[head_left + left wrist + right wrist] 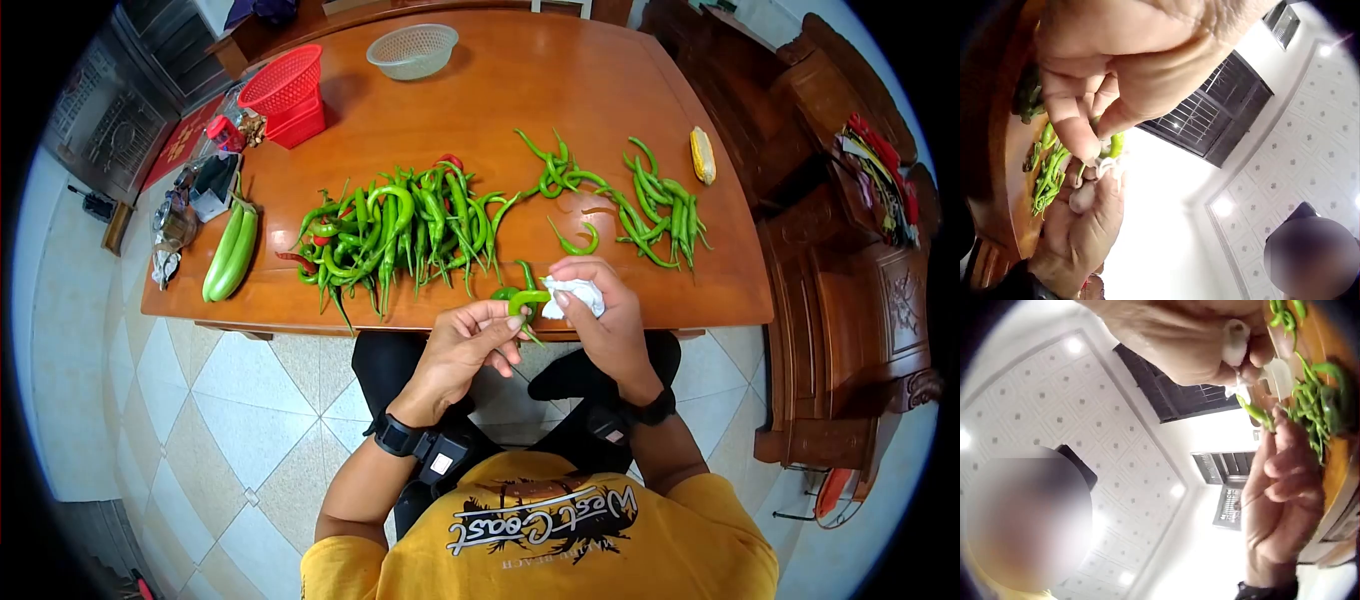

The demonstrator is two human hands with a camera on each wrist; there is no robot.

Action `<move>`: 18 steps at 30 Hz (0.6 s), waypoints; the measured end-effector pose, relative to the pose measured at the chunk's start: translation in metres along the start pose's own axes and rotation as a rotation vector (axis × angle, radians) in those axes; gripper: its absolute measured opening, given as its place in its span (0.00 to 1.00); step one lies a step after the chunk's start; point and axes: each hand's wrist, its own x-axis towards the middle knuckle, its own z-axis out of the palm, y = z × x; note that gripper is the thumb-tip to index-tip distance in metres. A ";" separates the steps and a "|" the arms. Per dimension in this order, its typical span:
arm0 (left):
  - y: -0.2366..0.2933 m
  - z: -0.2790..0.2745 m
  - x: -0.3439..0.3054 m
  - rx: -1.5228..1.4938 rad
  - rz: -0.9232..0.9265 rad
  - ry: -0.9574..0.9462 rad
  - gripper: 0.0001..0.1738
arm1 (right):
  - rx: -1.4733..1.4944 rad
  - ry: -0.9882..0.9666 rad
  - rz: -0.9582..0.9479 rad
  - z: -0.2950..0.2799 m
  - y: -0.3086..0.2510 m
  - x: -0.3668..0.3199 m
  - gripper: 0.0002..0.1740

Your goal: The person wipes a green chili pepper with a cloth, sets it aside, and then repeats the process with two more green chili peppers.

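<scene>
Over the table's front edge, my left hand (462, 345) pinches a green chili pepper (530, 297) between thumb and fingers. From the other side, my right hand (612, 325) grips a crumpled white tissue (577, 297) that covers one end of this pepper. The right wrist view shows the pepper (1255, 414) stretched between the two hands. Left of them lies a big heap of green chili peppers (400, 235), with a few red ones among them. Beyond my right hand, a lone curved pepper (577, 245) rests on the wooden table (480, 100).
Two smaller groups of chili peppers lie at right (665, 215) and farther back (553, 172). A corn cob (703, 155) is near the right edge. A pale green eggplant (232, 250), red baskets (285, 85) and a translucent colander (412, 52) stand left and back.
</scene>
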 end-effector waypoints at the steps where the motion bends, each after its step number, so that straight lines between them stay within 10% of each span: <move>1: 0.000 0.000 0.000 0.010 0.003 0.007 0.14 | -0.103 0.029 -0.057 -0.002 0.006 0.001 0.11; 18: -0.018 0.026 0.003 0.591 0.423 0.183 0.09 | -0.341 -0.019 -0.161 -0.011 0.009 -0.008 0.08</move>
